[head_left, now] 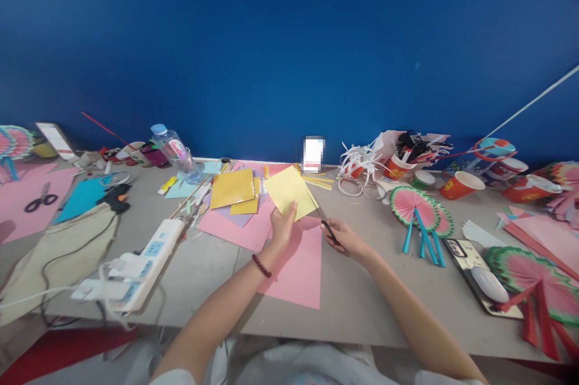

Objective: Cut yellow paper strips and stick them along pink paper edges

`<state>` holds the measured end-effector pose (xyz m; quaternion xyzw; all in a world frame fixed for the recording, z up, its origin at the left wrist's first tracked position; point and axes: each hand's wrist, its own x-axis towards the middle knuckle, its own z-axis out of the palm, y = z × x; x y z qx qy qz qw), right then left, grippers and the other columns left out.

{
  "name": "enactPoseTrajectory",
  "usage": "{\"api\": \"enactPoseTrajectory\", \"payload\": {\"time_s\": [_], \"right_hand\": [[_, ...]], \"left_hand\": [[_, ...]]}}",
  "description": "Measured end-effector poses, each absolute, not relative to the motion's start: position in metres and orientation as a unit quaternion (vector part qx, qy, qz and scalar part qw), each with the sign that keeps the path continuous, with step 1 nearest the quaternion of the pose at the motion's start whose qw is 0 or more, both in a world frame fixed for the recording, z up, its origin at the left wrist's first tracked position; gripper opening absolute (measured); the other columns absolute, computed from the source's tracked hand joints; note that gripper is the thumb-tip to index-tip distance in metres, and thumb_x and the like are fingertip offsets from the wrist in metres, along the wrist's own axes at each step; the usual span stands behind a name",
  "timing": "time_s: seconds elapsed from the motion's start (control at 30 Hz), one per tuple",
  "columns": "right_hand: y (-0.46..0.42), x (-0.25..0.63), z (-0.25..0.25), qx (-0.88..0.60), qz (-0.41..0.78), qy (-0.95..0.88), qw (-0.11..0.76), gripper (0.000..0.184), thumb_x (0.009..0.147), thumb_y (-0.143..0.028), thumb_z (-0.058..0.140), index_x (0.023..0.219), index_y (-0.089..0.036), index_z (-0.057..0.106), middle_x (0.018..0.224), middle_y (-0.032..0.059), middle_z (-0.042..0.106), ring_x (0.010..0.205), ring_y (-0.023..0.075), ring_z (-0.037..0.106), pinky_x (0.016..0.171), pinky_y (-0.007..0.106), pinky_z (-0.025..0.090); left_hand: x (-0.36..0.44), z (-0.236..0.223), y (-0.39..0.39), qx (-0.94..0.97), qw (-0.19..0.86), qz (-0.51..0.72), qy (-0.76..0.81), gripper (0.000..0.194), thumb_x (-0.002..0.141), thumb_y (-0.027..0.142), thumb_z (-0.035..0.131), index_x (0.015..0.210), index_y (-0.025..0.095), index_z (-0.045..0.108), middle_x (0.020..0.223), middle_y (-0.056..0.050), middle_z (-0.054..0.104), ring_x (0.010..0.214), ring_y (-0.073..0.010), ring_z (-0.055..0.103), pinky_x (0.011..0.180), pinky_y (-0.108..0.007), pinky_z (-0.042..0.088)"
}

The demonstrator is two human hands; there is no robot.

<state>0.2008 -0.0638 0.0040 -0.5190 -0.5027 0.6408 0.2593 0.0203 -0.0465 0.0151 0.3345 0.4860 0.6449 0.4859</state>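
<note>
Left hand (283,225) grips a yellow sheet (288,187) above the pink paper (298,276); just right of that paper, the right hand (346,238) grips dark-handled scissors (330,232), blades at the sheet's edge. Cutting seems the step in hand; another snip would need steady support.

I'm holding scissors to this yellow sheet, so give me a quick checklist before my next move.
1. Left hand holding the yellow sheet: ok.
2. Right hand on the scissors: ok.
3. Left thumb away from the blades: ok.
4. Desk bare below the sheet: not ok, pink paper lies there.
5. Bottle capped: ok.
6. Glue gun cool: cannot tell.
</note>
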Motion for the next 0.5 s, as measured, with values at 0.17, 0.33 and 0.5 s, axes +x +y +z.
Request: {"api": "enactPoseTrajectory", "payload": {"time_s": [0.17,0.33,0.5], "right_hand": [[-0.0631,0.2012,0.001,-0.518,0.644,-0.501,0.256,0.044,0.075,-0.063,0.058,0.078,-0.023,0.041,0.048,-0.0116,0.043,0.029,0.0014,0.022,0.03,0.015,0.013],[-0.0618,0.2022,-0.0022,-0.519,0.64,-0.504,0.257,0.045,0.075,-0.064,0.059,0.078,-0.022,0.04,0.047,-0.0117,0.044,0.029,0.0012,0.022,0.03,0.016,0.013],[-0.0615,0.201,-0.0019,-0.526,0.64,-0.497,0.258,0.047,0.073,-0.065,0.059,0.077,-0.022,0.041,0.045,-0.0122,0.043,0.028,0.0013,0.02,0.029,0.016,0.011]], "left_hand": [[0.0197,0.0159,-0.0468,0.346,0.481,0.641,0.489,0.043,0.07,0.044,0.074,0.055,0.019,0.042,0.053,0.006,0.036,0.049,-0.007,0.035,0.048,-0.023,0.034],[0.0198,0.016,-0.0464,0.332,0.492,0.646,0.479,0.047,0.067,0.045,0.076,0.054,0.019,0.039,0.053,0.007,0.034,0.049,-0.0061,0.032,0.047,-0.022,0.031],[0.0203,0.0113,-0.0446,0.347,0.485,0.642,0.482,0.044,0.069,0.045,0.074,0.056,0.018,0.042,0.054,0.007,0.036,0.05,-0.0061,0.033,0.047,-0.021,0.031]]}}
